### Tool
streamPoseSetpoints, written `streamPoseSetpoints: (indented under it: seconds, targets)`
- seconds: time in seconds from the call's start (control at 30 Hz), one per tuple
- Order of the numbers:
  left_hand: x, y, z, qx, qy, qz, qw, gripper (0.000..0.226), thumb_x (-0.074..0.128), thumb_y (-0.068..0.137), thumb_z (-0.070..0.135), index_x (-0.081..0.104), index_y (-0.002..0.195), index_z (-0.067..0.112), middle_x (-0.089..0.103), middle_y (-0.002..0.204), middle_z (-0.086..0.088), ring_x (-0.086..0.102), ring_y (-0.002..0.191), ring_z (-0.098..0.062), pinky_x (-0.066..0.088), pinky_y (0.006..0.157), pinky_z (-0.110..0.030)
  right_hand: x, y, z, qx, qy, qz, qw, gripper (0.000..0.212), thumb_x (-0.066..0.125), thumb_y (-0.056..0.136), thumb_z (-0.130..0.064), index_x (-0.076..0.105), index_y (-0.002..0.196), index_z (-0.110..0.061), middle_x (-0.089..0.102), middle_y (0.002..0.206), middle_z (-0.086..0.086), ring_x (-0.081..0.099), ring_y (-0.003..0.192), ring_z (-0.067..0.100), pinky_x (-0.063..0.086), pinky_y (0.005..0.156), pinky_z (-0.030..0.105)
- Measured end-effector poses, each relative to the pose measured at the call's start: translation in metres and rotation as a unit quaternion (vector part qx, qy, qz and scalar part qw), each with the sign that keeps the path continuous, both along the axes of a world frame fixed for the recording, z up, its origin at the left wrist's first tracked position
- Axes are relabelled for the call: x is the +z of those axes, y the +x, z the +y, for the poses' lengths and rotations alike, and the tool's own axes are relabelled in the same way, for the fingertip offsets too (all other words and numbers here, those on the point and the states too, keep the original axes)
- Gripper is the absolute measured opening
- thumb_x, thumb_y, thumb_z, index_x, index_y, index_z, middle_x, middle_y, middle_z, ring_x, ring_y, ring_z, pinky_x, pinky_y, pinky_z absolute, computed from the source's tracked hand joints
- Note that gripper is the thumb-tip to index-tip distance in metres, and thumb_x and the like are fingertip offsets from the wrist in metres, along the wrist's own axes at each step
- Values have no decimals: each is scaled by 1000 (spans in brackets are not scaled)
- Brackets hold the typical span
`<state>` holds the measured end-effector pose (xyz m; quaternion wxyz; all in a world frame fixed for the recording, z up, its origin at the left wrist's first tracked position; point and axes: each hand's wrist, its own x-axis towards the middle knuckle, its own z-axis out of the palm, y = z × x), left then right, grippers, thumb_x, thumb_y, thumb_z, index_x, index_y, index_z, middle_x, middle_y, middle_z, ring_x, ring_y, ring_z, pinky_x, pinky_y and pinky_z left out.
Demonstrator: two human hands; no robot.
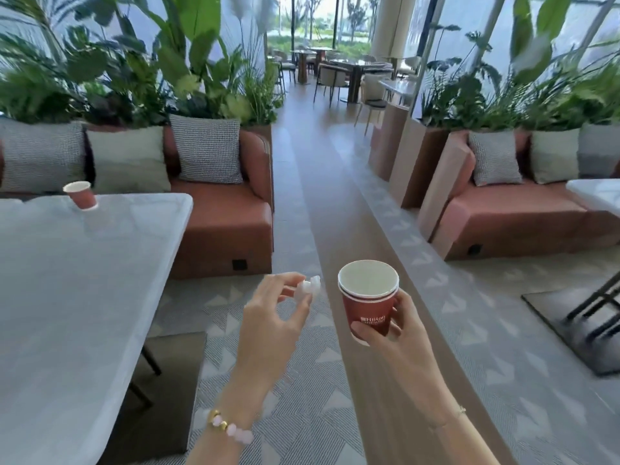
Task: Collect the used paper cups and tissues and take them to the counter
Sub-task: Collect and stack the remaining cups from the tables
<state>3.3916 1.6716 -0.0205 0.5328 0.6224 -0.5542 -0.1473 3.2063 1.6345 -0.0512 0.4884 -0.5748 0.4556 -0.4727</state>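
Observation:
My right hand [401, 325] grips two stacked red paper cups [367, 298] with white rims, held upright over the aisle floor. Just left of them, my left hand [275, 310] pinches a small crumpled white tissue [307, 289] between its fingertips. A third red paper cup [80, 194] stands on the far part of the white table [84, 280] at the left, well away from both hands.
A rust-coloured sofa [221, 216] with cushions sits behind the white table, another sofa [503, 213] and table [597, 194] at the right. A wood-floor aisle [322, 182] runs ahead between planters toward chairs and tables [349, 75] in the back.

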Motion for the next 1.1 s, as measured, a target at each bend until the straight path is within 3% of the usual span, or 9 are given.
streamPoseSetpoints:
  seconds: [0.17, 0.33, 0.4, 0.57, 0.67, 0.83, 1.0, 1.1]
  targets:
    - [4, 45, -58, 36, 12, 7, 999, 15, 67, 85, 28, 62, 98, 30, 62, 97, 17, 56, 92, 5, 46, 76, -8, -2, 51, -79, 45, 7, 1, 999, 63, 82, 69, -7, 52, 120, -28, 68, 109, -5, 67, 96, 7, 52, 77, 20]
    - [-2, 94, -97, 112, 19, -14, 993, 15, 67, 85, 27, 62, 99, 28, 61, 95, 18, 54, 94, 6, 41, 73, -1, -8, 112, -144, 120, 15, 14, 993, 68, 83, 59, -30, 51, 118, -39, 66, 112, -11, 65, 102, 8, 52, 86, 29]
    - [-6, 116, -112, 142, 27, -24, 989, 17, 67, 85, 27, 60, 100, 31, 59, 95, 22, 54, 95, 9, 40, 74, 1, -11, 140, -171, 158, 5, 24, 987, 71, 83, 58, -36, 51, 121, -36, 65, 113, -11, 64, 104, 8, 51, 86, 26]
    - [-17, 168, -153, 230, 40, -29, 972, 20, 69, 84, 27, 60, 102, 31, 60, 97, 18, 58, 90, 3, 44, 74, -2, -21, 215, -244, 257, -12, 29, 966, 69, 83, 70, -16, 48, 127, -31, 64, 108, -20, 61, 97, -5, 46, 74, 4]
    - [-17, 201, -182, 288, 30, -41, 956, 19, 69, 85, 24, 59, 99, 32, 60, 94, 17, 56, 92, 8, 42, 75, -2, -23, 264, -286, 316, -11, 24, 948, 69, 82, 70, -12, 47, 127, -31, 63, 111, -15, 62, 94, -8, 46, 72, 3]
    - [-16, 254, -221, 388, 27, -42, 920, 14, 68, 86, 23, 63, 99, 23, 62, 94, 13, 58, 90, 1, 41, 77, -3, -19, 339, -346, 417, -2, 34, 908, 69, 81, 71, -15, 47, 127, -35, 65, 112, -13, 63, 102, 2, 53, 80, 18]
    - [-15, 292, -244, 449, 32, -26, 893, 20, 65, 82, 33, 64, 97, 21, 63, 93, 12, 61, 87, -2, 43, 76, -4, -15, 404, -381, 476, -8, 37, 878, 66, 81, 71, -17, 49, 125, -34, 66, 110, -16, 62, 100, -3, 47, 76, 6]
    - [-15, 313, -250, 476, 26, -13, 879, 26, 60, 80, 40, 64, 95, 20, 63, 92, 11, 61, 85, -3, 45, 76, -6, -15, 438, -392, 513, -8, 33, 858, 63, 80, 72, -17, 48, 122, -38, 64, 108, -26, 61, 100, -6, 46, 75, 3]
